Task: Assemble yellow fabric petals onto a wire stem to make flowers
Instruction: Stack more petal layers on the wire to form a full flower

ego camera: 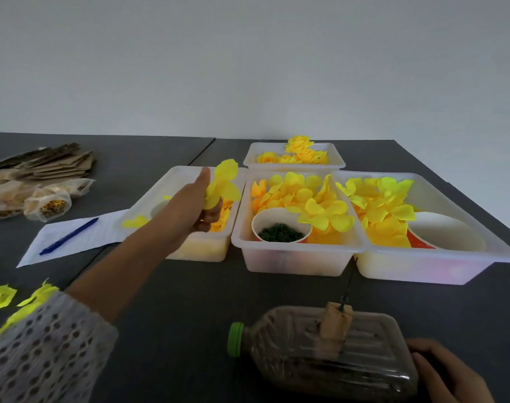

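Four clear bins [294,257] sit on the dark grey table [175,301] under a plain pale wall. My left hand [194,207] pinches a yellow petal cluster [222,183] above the leftmost bin, its long axis running up toward the wall. Nearer me than the bins, the wire stem [347,283] stands upright from a block on a lying bottle [320,347], which my right hand [448,370] grips at its base.

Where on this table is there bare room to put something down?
Bare grey table lies between the bins and the bottle, and behind the cardboard at far left. Crowded: the bin cluster, and the paper and loose petals.
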